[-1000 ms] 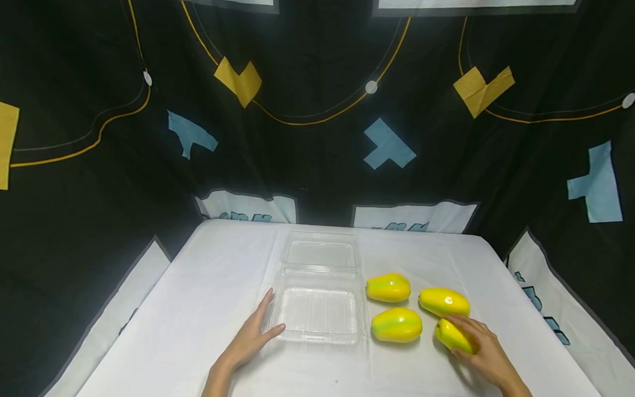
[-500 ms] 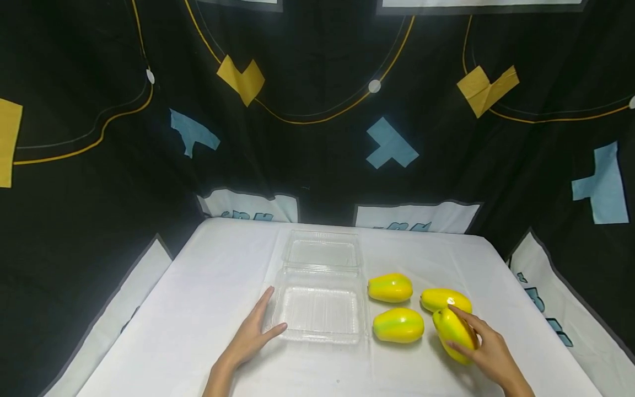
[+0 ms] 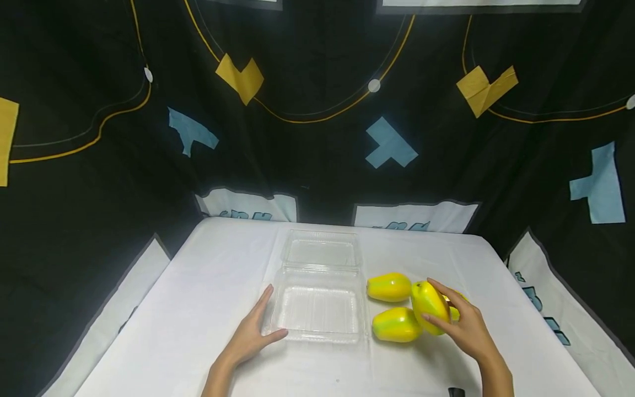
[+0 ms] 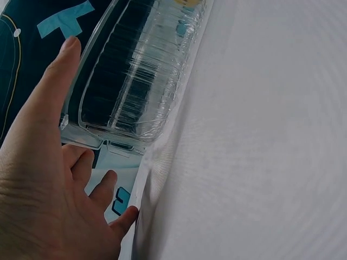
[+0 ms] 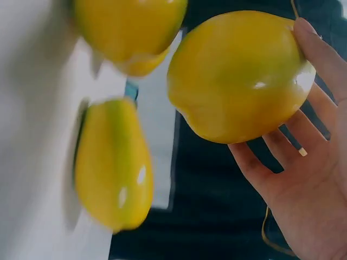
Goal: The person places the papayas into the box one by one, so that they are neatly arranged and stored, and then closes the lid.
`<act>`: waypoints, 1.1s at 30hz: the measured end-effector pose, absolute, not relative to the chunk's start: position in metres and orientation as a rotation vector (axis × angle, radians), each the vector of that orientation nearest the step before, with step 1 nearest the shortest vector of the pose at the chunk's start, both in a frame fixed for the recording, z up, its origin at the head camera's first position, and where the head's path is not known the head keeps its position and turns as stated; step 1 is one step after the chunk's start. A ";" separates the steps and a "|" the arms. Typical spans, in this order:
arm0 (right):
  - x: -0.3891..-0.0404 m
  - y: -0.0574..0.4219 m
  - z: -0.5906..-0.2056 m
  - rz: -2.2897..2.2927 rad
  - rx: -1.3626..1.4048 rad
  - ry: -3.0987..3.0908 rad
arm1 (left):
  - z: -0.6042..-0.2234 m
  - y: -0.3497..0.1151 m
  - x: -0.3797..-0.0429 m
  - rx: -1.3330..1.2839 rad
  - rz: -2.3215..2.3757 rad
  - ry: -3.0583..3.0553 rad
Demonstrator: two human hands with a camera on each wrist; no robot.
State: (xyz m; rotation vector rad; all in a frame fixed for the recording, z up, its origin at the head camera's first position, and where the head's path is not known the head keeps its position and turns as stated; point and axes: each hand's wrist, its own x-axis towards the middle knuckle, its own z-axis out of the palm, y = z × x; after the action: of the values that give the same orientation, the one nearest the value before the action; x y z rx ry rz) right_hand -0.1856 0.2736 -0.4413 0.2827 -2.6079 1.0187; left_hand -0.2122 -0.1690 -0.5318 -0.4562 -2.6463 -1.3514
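Observation:
My right hand [image 3: 466, 325] grips a yellow papaya [image 3: 429, 306] between thumb and fingers, lifted off the cloth. In the right wrist view this held papaya [image 5: 238, 81] sits against the fingers, thumb at its end. Two papayas lie to its left, a far one [image 3: 389, 287] and a near one [image 3: 396, 325]; another [image 3: 454, 314] is partly hidden behind the right hand. A clear plastic clamshell box [image 3: 317, 337] lies open, its lid [image 3: 321, 252] folded back. At the box's left front corner is my left hand [image 3: 248, 337], thumb and fingers spread, holding nothing.
A white cloth [image 3: 208, 286] covers the table. Dark curtains [image 3: 317, 165] with taped yellow and blue shapes rise behind it and at both sides. A small black object [image 3: 456, 392] shows at the bottom edge, near the right forearm.
My right hand has taken the nearest right papaya off the cloth, raised it and carried it leftward and away from me. My left hand stays beside the box.

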 end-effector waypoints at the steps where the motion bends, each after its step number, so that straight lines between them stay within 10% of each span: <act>1: -0.189 0.269 -0.440 1.030 0.309 -2.593 | -0.532 -0.169 -0.212 -0.451 -1.346 -2.649; 33: -0.276 0.069 -0.441 1.119 0.839 -2.322 | -0.533 -0.172 -0.211 -0.430 -1.386 -2.654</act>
State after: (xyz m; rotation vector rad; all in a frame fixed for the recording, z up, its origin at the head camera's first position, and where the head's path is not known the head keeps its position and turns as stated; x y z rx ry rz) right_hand -0.2759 0.0690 -0.4415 0.8394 -2.3221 1.1187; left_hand -0.2108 -0.1717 -0.5325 -0.4296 -2.6539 -1.3859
